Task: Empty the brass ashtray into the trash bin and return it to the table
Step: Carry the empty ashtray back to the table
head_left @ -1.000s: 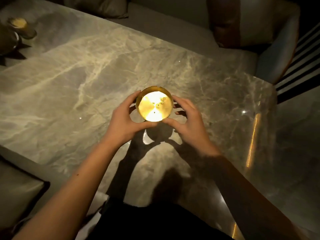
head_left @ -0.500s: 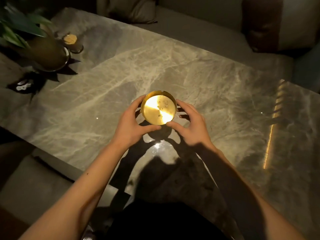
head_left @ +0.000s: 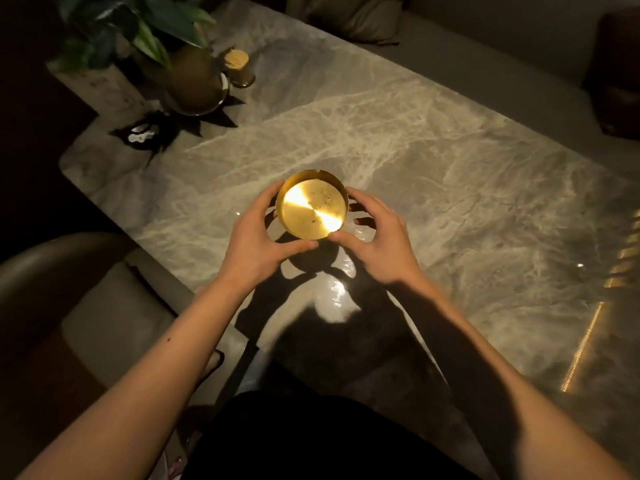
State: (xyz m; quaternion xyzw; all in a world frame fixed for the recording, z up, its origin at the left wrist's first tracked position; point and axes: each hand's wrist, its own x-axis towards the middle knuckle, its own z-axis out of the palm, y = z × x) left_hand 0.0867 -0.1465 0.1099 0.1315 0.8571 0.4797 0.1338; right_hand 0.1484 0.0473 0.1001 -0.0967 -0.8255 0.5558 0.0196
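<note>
Both the left hand (head_left: 256, 237) and the right hand (head_left: 377, 237) hold the brass ashtray (head_left: 311, 207) by its wall above the table (head_left: 485, 202) middle, and it looks stiff, smooth, probably slippery.

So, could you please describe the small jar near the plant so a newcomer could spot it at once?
Start at the marble table and go to its far left corner, where a leafy plant stands. Just right of the plant's pot sits the small jar, the only item with a pale round lid.
</note>
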